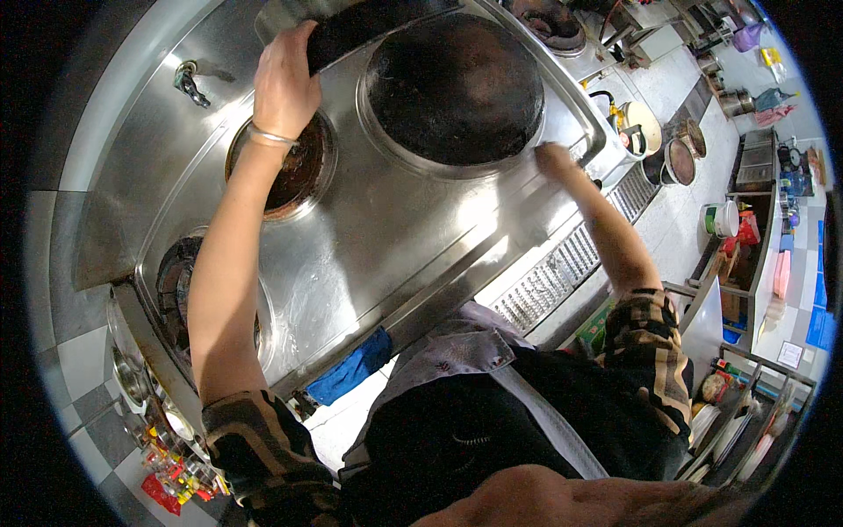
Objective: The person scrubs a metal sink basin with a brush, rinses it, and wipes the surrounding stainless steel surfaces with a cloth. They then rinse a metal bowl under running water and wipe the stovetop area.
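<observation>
My left hand [284, 82], with a bracelet at the wrist, grips the near end of a dark metal piece [382, 29] at the top of the steel stove. Beneath that forearm lies a round, rusty burner opening [299, 168]. A large, blackened, round wok-like metal thing [454, 89] rests on the steel stove top [388, 224], between my hands. Close to its lower right edge is my right hand [556, 160], blurred and seemingly curled; whether it holds anything is unclear. Another burner [176, 283] is partly hidden behind my left forearm.
A small metal tap [191, 83] stands at the upper left. Blue cloth [352, 365] hangs at the stove's front edge. Right of the stove are a perforated drain grate [550, 280], buckets [678, 163] and metal shelving [751, 277]. Bowls and bottles [184, 471] stand at lower left.
</observation>
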Demonstrator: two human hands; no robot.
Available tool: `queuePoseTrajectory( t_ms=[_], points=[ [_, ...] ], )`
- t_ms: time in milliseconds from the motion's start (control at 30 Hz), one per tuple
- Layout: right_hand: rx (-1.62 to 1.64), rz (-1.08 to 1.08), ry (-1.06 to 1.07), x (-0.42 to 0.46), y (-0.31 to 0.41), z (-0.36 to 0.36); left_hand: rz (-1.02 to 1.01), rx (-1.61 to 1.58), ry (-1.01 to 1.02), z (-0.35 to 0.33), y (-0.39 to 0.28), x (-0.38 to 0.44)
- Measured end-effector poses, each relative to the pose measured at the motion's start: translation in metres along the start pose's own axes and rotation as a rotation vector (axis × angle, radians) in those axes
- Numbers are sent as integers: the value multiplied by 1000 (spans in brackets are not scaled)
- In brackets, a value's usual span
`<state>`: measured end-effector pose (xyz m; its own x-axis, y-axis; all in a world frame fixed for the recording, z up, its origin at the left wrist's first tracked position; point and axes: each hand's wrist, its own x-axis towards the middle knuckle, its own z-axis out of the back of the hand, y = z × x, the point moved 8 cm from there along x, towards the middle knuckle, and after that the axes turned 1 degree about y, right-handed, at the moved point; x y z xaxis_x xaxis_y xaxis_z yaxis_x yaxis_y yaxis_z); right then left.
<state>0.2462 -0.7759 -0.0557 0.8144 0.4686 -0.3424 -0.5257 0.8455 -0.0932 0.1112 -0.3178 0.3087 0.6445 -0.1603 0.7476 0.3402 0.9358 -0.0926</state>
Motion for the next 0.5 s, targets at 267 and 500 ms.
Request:
queuePoseTrajectory(
  t_ms=[267, 500],
  points=[
    [15, 389, 333, -59, 218, -61, -73, 110, -12, 3, 4, 15],
    [255, 585, 288, -85, 265, -3, 15, 56, 60, -18, 1, 50]
  ],
)
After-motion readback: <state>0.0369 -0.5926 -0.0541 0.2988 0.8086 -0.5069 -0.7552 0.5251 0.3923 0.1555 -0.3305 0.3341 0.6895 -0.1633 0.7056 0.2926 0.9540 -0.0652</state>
